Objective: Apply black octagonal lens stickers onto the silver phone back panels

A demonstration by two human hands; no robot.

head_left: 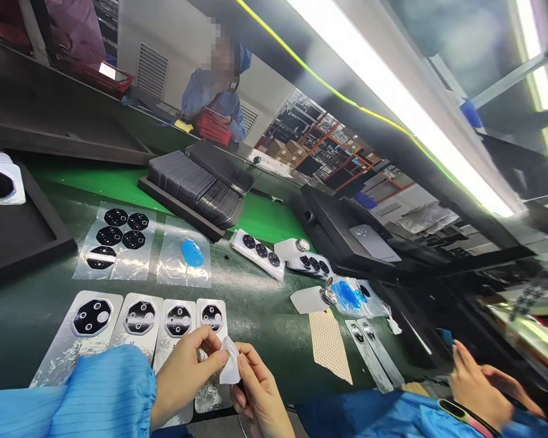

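Observation:
My left hand [185, 371] and my right hand [261, 392] are close together at the near edge of the bench, both pinching a small white wipe [229, 368] that hangs between their fingertips. Under and to the left of them lies a row of silver panels [153, 322], each with a black octagonal camera cover at its far end. My left hand partly hides the panels on the right of this row. Beyond them, a clear plastic sheet [105, 271] carries several black octagonal pieces, and a second sheet [168, 261] holds a blue patch.
Racked black trays [187, 182] stand at the back. White pump bottles [308, 299], packs of black discs [258, 252] and a perforated tan sheet [331, 347] lie rightward. A co-worker's hands [479, 386] are at right; another person [214, 97] is across the bench. A lamp [406, 103] hangs overhead.

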